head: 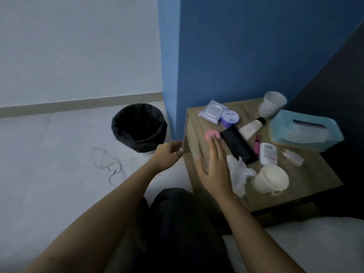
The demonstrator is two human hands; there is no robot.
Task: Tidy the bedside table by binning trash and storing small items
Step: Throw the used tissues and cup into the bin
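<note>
The wooden bedside table (307, 180) is cluttered with small items. My right hand (213, 166) hovers flat and open over its left part, fingertips near a pink round item (209, 134) and a black phone (239, 146). A crumpled white tissue (239, 172) lies just right of that hand. My left hand (167, 154) is beside the table's left edge, fingers loosely curled, holding nothing I can see. On the floor to the left stands a black-lined bin (138, 127).
Also on the table: a wipes pack (212, 111), purple tin (229, 118), cream tube (252, 128), white cup (272, 104), teal tissue box (305, 131), white lidded jar (270, 179), small bottles (267, 153). Earphone cable (109, 164) lies on the floor.
</note>
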